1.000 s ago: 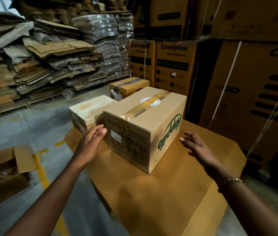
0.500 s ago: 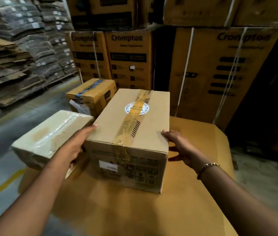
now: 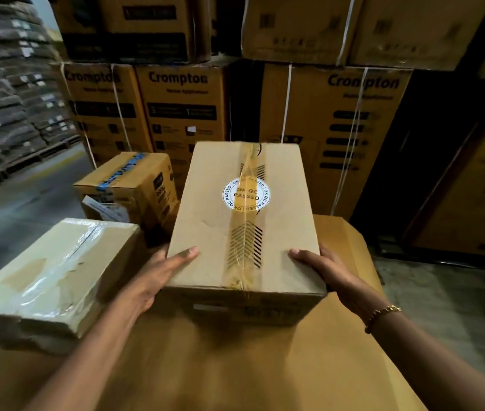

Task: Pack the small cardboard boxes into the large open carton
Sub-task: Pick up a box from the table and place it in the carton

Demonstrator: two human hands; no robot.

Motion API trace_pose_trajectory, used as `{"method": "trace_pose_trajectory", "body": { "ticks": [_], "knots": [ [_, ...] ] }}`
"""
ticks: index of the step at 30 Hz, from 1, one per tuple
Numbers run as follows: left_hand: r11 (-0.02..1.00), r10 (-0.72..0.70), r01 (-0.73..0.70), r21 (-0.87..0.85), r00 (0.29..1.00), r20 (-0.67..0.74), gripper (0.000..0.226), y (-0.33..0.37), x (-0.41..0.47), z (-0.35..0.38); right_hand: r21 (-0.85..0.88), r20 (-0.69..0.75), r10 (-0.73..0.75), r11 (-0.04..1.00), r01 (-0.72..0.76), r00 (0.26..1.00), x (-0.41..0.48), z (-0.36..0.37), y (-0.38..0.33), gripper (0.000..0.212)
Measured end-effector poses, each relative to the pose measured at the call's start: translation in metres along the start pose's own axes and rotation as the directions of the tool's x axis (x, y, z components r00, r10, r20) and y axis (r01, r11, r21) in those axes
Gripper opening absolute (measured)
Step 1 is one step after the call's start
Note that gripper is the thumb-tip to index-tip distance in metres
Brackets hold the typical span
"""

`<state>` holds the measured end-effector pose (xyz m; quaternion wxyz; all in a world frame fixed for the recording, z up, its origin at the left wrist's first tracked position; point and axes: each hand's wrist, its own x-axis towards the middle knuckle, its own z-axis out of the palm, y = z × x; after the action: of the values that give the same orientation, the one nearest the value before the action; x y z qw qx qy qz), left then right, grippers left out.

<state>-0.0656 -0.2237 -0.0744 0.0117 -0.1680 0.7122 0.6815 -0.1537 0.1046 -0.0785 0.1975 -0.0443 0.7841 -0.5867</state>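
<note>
Warehouse bay, walled at the back by strapped Crompton cartons (image 3: 182,108), with stacks of flattened cardboard (image 3: 4,99) off to the left. Up front, broad brown cardboard surface (image 3: 265,366), carrying sealed box (image 3: 244,221) toward its far edge and pale taped box (image 3: 54,277) on its left edge; blue-taped box (image 3: 128,185) just beyond the far left corner. Changed within the last second: left hand (image 3: 158,277) and right hand (image 3: 324,271), earlier held apart from sealed box, now clamped on its left and right sides. Thumbs hooked over the top face, remaining fingers hidden down the sides. Reads as grasp secured, lift likely next; cannot tell whether already clear of the surface. No sight of large open carton at present.
</note>
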Motion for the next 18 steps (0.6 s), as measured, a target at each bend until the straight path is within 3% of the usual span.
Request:
{"method": "trace_pose_trajectory", "body": {
  "ticks": [2, 4, 8, 12, 18],
  "knots": [
    [0.998, 0.040, -0.039, -0.050, 0.999, 0.012, 0.097, -0.018, 0.001, 0.009, 0.045, -0.023, -0.107, 0.993, 0.108, 0.994, -0.011, -0.007, 0.012, 0.081],
    [0.995, 0.068, -0.065, -0.078, 0.997, 0.030, 0.102, -0.036, 0.002, 0.019, 0.093, -0.057, -0.197, 0.975, 0.201, 0.979, -0.023, -0.011, 0.030, 0.083],
    [0.999, 0.044, -0.044, -0.003, 0.998, 0.042, 0.084, -0.071, 0.002, 0.036, -0.001, -0.105, -0.210, 0.977, 0.211, 0.972, -0.045, -0.011, 0.062, 0.080],
    [0.992, 0.021, -0.024, 0.126, 0.999, 0.032, 0.087, -0.116, -0.002, 0.048, -0.200, -0.157, -0.191, 0.967, 0.158, 0.969, -0.064, -0.012, 0.103, 0.074],
    [0.965, -0.066, 0.059, 0.256, 0.998, 0.019, 0.042, -0.123, -0.024, 0.047, -0.163, -0.057, 0.004, 0.986, -0.014, 0.998, -0.083, -0.042, 0.111, 0.065]
  ]
}}
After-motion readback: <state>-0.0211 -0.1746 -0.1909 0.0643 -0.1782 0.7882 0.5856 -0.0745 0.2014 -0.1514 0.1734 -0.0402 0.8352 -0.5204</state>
